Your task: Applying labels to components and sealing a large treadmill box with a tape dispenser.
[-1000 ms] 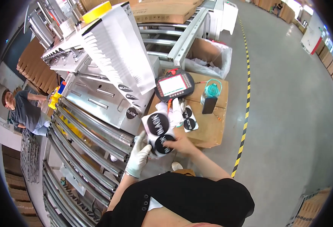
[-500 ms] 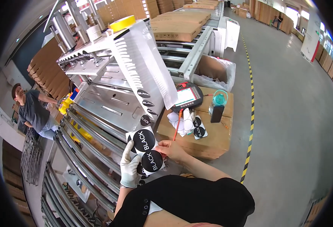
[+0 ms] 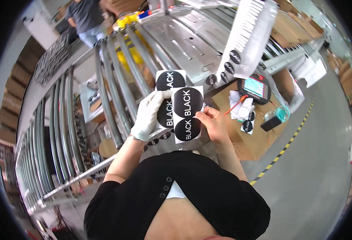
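In front of my chest I hold sheets of round black stickers on white backing. My left hand (image 3: 147,114), in a white glove, is closed on the left side of the rear sticker sheet (image 3: 171,78). Overlapping it is the front sticker sheet (image 3: 188,107), which has two black circles one above the other. My bare right hand (image 3: 214,123) pinches this front sheet at its right edge. Where the sheets overlap, I cannot tell how many there are. Below them, a strip with more black circles (image 3: 154,141) hangs partly hidden.
Metal rollers (image 3: 111,86) run along the left, beside a steel machine bed (image 3: 180,36). A cardboard box (image 3: 246,146) at right carries a handheld controller (image 3: 254,89), loose stickers (image 3: 247,126) and a teal-lidded bottle (image 3: 280,115). Another person (image 3: 86,20) stands at the far left.
My view has swung down and to the left. The front sheet has slid rightward over the rear one, and both hands now hold the sheets more upright.
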{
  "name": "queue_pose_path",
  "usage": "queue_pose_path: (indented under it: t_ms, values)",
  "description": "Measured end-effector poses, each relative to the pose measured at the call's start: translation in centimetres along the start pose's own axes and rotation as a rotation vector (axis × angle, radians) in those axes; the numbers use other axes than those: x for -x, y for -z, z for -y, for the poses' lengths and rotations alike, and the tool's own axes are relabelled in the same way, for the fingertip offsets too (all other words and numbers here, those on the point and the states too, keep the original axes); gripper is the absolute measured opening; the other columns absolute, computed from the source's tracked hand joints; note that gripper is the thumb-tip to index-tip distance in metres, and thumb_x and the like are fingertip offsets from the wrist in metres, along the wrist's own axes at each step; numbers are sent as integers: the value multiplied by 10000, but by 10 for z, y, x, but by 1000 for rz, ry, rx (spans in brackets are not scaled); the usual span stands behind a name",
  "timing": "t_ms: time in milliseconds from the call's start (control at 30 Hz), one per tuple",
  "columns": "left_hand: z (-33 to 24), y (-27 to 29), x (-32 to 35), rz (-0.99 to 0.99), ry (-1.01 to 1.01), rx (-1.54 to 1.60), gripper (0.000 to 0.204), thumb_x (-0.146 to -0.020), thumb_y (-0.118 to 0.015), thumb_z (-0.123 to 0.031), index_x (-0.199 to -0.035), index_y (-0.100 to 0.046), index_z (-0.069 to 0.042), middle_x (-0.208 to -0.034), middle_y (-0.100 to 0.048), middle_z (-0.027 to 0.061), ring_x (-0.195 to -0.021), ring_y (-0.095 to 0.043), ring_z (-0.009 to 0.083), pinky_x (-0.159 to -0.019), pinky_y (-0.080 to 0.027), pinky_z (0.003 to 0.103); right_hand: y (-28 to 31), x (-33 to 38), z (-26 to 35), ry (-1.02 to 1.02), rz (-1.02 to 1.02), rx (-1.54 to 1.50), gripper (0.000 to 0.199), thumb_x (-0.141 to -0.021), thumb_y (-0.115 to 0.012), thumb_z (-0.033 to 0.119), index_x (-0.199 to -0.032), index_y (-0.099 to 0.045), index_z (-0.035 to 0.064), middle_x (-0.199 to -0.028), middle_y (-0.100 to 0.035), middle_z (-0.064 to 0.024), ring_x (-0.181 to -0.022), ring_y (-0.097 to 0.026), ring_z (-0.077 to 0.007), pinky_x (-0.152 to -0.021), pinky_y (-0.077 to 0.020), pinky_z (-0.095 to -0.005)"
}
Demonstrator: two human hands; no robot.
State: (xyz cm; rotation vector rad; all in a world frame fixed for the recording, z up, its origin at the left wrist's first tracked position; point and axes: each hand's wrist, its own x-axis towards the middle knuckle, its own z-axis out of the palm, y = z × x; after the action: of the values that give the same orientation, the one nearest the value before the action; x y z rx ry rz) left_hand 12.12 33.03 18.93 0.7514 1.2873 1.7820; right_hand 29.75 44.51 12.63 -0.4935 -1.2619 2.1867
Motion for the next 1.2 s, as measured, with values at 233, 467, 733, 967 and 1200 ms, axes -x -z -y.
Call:
queue_pose_path:
  t_ms: [233,467,733,967,1200]
  values:
    - [7,56,26,-184,120,118,111,-867,-651,-147,-836,-610,-49,-805,-611,-13,-697,-563,52,-639,-481,210,-39,-11,-39,-70,121,228,119,-853,-676,122,-870,-617,20,-765,-603,8,-679,-525,-38,-634,-419,-184]
    - [1,95,56,-208,158,197,108,-857,-660,-151,-864,-604,-59,-821,-621,-3,-710,-581,62,-646,-481,209,-110,-33,-33,881,197,1116,360,-672,-775,77,-1001,-629,67,-988,-579,-76,-889,-545,-235,-764,-461,-322]
    - [2,116,70,-170,236,78,144,-878,-573,-128,-917,-653,-14,-840,-644,23,-759,-595,77,-698,-474,220,-143,-58,-45,1030,456,1265,276,-622,-784,159,-854,-642,109,-970,-566,-30,-952,-532,-250,-817,-438,-373]
    - [21,115,64,-192,340,207,151,-873,-568,-110,-922,-649,8,-843,-655,50,-741,-622,99,-672,-498,235,-134,-56,-47,1068,502,1289,244,-609,-779,141,-796,-626,109,-916,-561,6,-950,-536,-211,-821,-433,-359]
    - [40,113,47,-165,286,218,140,-874,-587,-118,-903,-651,3,-803,-649,42,-709,-613,102,-637,-494,230,-115,-50,-48,995,447,1298,247,-644,-752,151,-849,-624,102,-943,-559,-19,-961,-535,-224,-837,-418,-375]
